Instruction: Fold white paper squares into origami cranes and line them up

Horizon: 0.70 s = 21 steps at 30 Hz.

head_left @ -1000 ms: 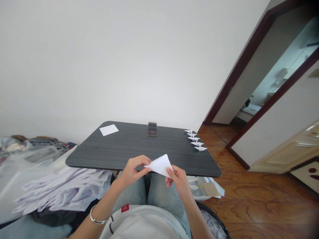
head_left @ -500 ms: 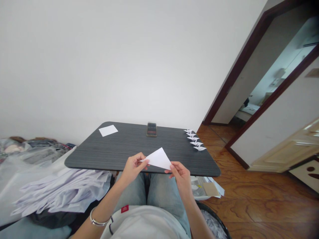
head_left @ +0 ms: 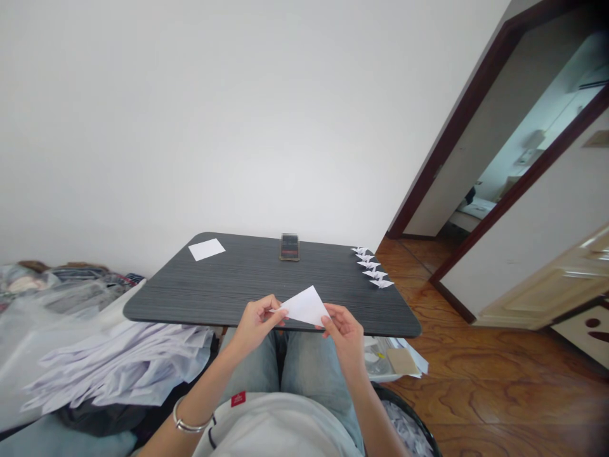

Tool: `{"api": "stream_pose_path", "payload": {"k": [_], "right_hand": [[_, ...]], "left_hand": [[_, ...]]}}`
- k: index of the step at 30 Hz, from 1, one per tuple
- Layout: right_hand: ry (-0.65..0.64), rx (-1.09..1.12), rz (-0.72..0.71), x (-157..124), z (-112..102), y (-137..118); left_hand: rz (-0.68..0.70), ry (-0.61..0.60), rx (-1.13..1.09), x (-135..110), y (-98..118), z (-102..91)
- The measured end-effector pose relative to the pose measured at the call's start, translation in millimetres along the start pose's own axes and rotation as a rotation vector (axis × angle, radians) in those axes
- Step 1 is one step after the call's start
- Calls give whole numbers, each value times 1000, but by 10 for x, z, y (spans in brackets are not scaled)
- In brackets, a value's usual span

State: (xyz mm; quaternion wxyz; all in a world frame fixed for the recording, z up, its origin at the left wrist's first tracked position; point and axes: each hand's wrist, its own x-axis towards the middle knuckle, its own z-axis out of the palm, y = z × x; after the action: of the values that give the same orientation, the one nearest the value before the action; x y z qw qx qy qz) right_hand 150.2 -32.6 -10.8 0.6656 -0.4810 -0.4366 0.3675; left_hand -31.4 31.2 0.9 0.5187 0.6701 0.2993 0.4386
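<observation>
A sheet of white paper folded into a triangle (head_left: pixel 307 306) is held between my two hands over the near edge of the dark table (head_left: pixel 247 273). My left hand (head_left: pixel 261 320) pinches its left corner between thumb and fingers. At the right corner, my right hand (head_left: pixel 342 327) grips the paper the same way. The triangle's peak points up and away from me. Several folded white paper cranes (head_left: pixel 373 266) stand in a row along the table's right side. Flat at the far left corner lies a white sheet of paper (head_left: pixel 207 249).
A phone (head_left: pixel 290 247) leans upright near the table's back edge, by the white wall. White cloth (head_left: pixel 128 368) is heaped left of my legs. Below the table's right side are a tray with papers (head_left: pixel 402 360) and a bin (head_left: pixel 409 425) of white scraps.
The paper triangle has shifted and turned slightly to the right. My left thumb has slid a little further in along its edge; both hands still hold it.
</observation>
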Motion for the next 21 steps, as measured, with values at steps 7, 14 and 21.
{"api": "stream_pose_path", "payload": {"k": [7, 14, 21], "right_hand": [[22, -9, -33, -8, -3, 18], [9, -4, 19, 3, 6, 16], [-100, -91, 111, -10, 18, 47]], "left_hand": [[22, -12, 19, -2, 10, 12], [51, 10, 50, -16, 47, 26], [-9, 138, -58, 7, 33, 79]]}}
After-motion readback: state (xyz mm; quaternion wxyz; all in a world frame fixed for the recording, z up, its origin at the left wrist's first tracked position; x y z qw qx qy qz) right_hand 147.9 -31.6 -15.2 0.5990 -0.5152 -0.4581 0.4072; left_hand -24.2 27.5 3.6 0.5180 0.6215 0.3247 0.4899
